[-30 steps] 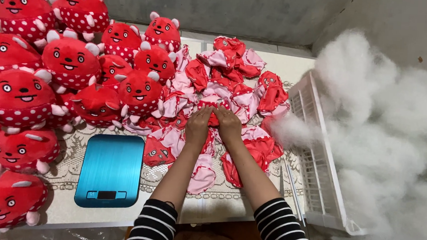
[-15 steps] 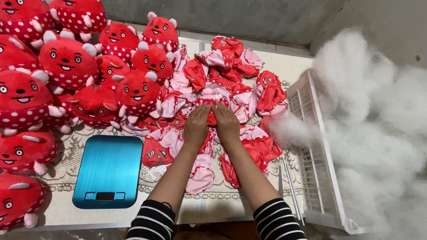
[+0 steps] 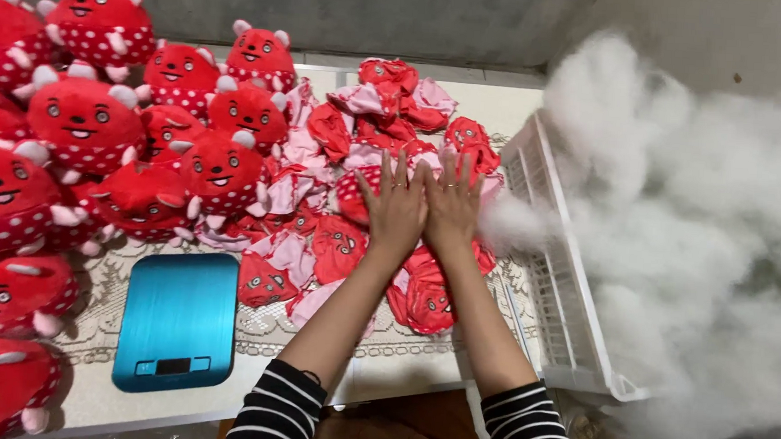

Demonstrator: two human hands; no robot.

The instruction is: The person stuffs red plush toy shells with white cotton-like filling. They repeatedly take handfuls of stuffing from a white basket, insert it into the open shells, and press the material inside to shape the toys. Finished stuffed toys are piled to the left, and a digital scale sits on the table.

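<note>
1. The left hand (image 3: 397,213) and the right hand (image 3: 453,207) lie side by side at the middle of the view, touching along their inner edges, fingers spread and pointing toward 12 o'clock — both flat and released, grasping nothing.

2. Beneath and around the palms is a heap of unstuffed toy skins (image 3: 339,243), red and pink fabric with printed faces, lying limp on the counter (image 3: 400,360). The heap runs from about 6 o'clock of the hands up to 12 o'clock; whether the palms press on it or hover just above it I cannot tell.

3. At 9 o'clock, filling the left side, sits a crowd of stuffed red plush toys (image 3: 89,124) with white-dotted lower halves, small pale ears and smiling faces, packed close together and touching the heap's left edge.

4. At 7 o'clock of the hands, near the counter's front edge, a blue kitchen scale (image 3: 178,317) lies flat with nothing on it, its small display toward the person.

5. At 3 o'clock a white slatted plastic crate (image 3: 556,284) stands just beside the right hand, and a large mass of white stuffing fibre (image 3: 687,247) spills over and past it — a wisp reaches the right hand's side.

6. Black-and-white striped sleeves (image 3: 281,416) cover both forearms at 6 o'clock.
</note>
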